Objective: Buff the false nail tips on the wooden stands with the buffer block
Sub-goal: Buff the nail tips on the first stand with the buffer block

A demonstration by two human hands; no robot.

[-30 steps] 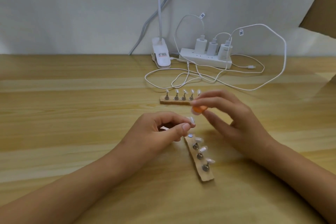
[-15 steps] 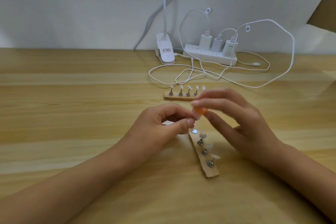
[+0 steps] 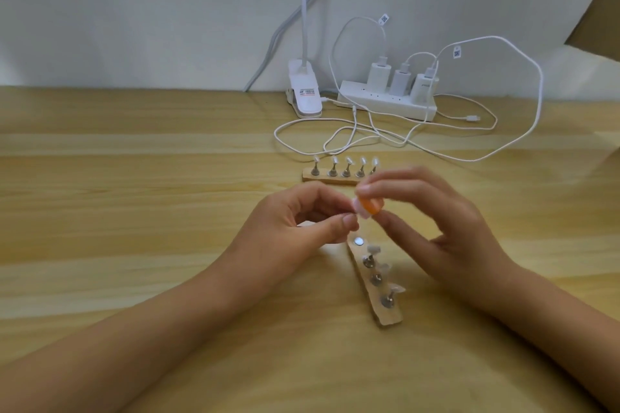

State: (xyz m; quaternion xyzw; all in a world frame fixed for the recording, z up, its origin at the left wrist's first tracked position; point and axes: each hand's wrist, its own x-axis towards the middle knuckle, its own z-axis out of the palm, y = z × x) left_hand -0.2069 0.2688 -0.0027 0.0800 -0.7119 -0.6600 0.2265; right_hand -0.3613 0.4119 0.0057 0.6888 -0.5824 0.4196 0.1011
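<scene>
The orange-and-white buffer block [image 3: 470, 206] is pinched between the thumb and fingers of my right hand [image 3: 446, 231], above the far end of the near wooden stand [image 3: 389, 316], where three nail tips [image 3: 373, 249] sit on pegs. My left hand [image 3: 295, 231] pinches a small pale piece [image 3: 356, 210], too blurred to identify, against the block. A second stand [image 3: 330, 180] lies just beyond. The lamp clip [image 3: 305, 95] carries an unreadable label. The tabletop [image 3: 134, 211] stretches wide to the left.

Bare tabletop [image 3: 117, 211] stretches wide on the left — open passage. Straight ahead a far wooden stand [image 3: 330, 179] blocks the way, with looped white cables [image 3: 335, 141], a power strip [image 3: 385, 103] and a lamp clip [image 3: 306, 95] behind it — a near wooden stand [image 3: 389, 313] lies slantwise between the left hand [image 3: 298, 225] and right hand [image 3: 449, 228]
</scene>
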